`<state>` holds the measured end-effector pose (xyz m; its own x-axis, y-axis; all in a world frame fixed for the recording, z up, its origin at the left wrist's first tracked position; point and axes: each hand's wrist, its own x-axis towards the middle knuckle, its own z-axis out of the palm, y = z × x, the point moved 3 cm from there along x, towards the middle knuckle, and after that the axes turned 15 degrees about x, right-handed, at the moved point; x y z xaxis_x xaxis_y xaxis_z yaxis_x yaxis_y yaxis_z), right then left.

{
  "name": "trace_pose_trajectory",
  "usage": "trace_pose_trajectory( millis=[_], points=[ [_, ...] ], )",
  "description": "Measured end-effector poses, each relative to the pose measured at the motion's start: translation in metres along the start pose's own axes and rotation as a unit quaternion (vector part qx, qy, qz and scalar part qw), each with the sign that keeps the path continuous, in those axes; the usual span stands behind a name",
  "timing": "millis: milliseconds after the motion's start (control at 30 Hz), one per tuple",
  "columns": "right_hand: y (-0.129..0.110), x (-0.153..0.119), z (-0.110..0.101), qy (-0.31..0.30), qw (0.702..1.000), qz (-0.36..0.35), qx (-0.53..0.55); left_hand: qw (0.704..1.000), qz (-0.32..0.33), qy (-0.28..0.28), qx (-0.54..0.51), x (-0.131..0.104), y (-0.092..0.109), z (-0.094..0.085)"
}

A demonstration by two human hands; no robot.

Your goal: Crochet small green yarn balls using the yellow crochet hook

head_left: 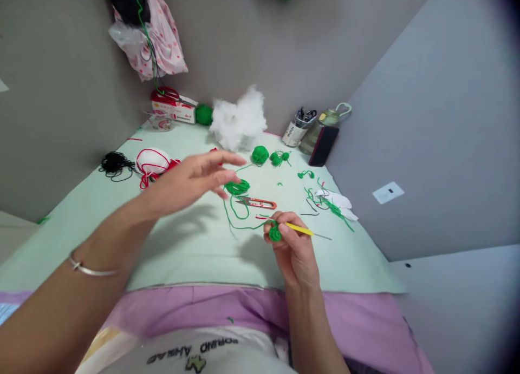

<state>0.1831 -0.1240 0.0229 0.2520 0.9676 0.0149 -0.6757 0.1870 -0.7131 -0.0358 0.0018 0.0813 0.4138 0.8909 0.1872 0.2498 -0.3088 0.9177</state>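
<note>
My right hand [296, 249] pinches a small green crocheted piece [275, 233] together with a crochet hook [298, 229] that has a yellow handle and a thin metal shaft pointing right. From the piece a strand of green yarn loops left across the table to a loose green hank [236, 187]. Over the table, beside that hank, my left hand [195, 179] is raised with its fingers apart; I see nothing held in it. Orange-handled thread snips [258, 203] lie between the two hands.
White stuffing [239, 119] and a green yarn ball [260, 155] stand at the back. White yarn wound with red [152, 161] and black yarn [115, 163] lie left. A phone [324, 145] leans near a bottle [331, 117]. Yarn scraps [335, 206] lie right.
</note>
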Motion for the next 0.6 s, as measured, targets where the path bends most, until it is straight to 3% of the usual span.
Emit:
trace_pose_trajectory(
  millis=[67,167,233,300,400,467,533,600],
  points=[
    [-0.008,-0.005,0.008,0.010,0.999,-0.043,-0.021,0.977,-0.023,-0.133,-0.162,-0.026,0.010,0.034],
    [-0.014,-0.015,0.022,-0.027,0.993,-0.101,-0.058,0.923,-0.060,-0.199,-0.325,-0.051,0.021,0.072],
    [-0.012,-0.022,0.031,-0.085,0.986,-0.121,-0.075,0.908,-0.050,-0.148,-0.388,-0.053,0.027,0.082],
    [-0.007,-0.026,0.036,-0.132,0.980,-0.118,-0.084,0.900,-0.040,-0.064,-0.430,-0.048,0.029,0.082],
    [-0.003,-0.026,0.035,-0.136,0.977,-0.133,-0.097,0.935,0.044,0.012,-0.353,-0.044,0.025,0.074],
    [-0.005,-0.023,0.030,-0.112,0.976,-0.159,-0.103,0.976,0.117,0.051,-0.176,-0.049,0.020,0.069],
    [-0.005,-0.019,0.024,-0.094,0.975,-0.169,-0.107,0.985,0.161,0.043,-0.051,-0.057,0.016,0.070],
    [-0.004,-0.016,0.020,-0.085,0.975,-0.168,-0.118,0.992,0.112,-0.019,-0.051,-0.063,0.010,0.075]
  ],
)
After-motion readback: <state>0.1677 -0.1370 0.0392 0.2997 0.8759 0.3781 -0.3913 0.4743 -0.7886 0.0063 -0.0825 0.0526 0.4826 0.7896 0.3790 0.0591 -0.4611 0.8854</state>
